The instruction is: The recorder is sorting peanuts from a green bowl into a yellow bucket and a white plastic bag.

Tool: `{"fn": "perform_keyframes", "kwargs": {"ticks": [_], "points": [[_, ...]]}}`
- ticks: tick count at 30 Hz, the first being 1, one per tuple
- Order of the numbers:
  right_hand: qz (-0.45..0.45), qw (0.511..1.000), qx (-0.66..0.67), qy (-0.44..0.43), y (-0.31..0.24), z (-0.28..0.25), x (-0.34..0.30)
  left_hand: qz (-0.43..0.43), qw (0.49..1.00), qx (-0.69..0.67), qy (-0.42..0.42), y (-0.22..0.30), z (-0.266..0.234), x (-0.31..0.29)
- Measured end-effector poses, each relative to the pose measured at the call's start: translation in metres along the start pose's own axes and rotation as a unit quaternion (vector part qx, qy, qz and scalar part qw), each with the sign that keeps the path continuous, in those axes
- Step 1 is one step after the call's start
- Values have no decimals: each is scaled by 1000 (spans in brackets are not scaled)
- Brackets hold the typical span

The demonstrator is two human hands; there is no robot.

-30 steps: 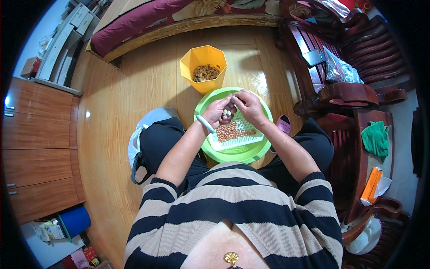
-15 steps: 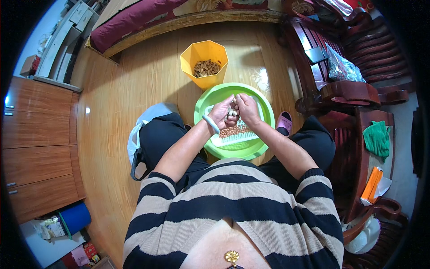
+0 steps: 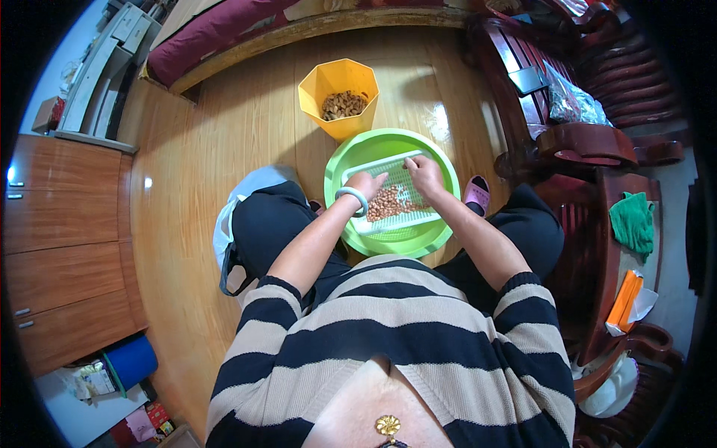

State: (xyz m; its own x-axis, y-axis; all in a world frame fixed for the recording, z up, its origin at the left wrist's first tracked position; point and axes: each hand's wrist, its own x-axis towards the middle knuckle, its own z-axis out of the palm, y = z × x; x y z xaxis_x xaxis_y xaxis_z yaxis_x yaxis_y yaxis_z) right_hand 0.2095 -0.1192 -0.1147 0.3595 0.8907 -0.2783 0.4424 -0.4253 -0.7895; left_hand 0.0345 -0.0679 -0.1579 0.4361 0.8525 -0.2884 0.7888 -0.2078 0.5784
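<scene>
On the left, a pale, crumpled plastic bag point(image 3: 225, 231) lies beside the person's leg. Next, a yellow, angular plastic bucket point(image 3: 336, 78) holds brown shells point(image 3: 343, 106). The left hand point(image 3: 364, 184) is palm-down, thumb extended, over reddish-brown peanut kernels point(image 3: 385, 205) in a white, perforated plastic basket point(image 3: 396, 224) inside a round, light-green plastic basin point(image 3: 337, 160); its grip cannot be told. The right hand point(image 3: 426, 175) has curled fingers above the basket's far side; whether they pinch anything is unclear. Farther right sits a pink slipper point(image 3: 478, 196).
</scene>
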Motion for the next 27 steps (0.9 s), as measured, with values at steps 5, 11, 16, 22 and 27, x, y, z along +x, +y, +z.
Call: {"fn": "perform_keyframes", "kwargs": {"ticks": [5,11,16,22,27], "points": [[-17,999,28,-27,8,-2,0,-220,877,-386,-182,25,-14,0],[-58,955,263,-127,-9,7,4,-239,704,-628,-229,53,-47,-7],[-126,956,221,-149,-50,1,8,-203,686,-665,-216,55,-65,-10],[-162,976,114,-85,-106,22,80,-185,642,-742,-63,44,-74,6],[-186,980,76,-6,-150,23,129,-156,602,-782,-35,40,-72,17]]}}
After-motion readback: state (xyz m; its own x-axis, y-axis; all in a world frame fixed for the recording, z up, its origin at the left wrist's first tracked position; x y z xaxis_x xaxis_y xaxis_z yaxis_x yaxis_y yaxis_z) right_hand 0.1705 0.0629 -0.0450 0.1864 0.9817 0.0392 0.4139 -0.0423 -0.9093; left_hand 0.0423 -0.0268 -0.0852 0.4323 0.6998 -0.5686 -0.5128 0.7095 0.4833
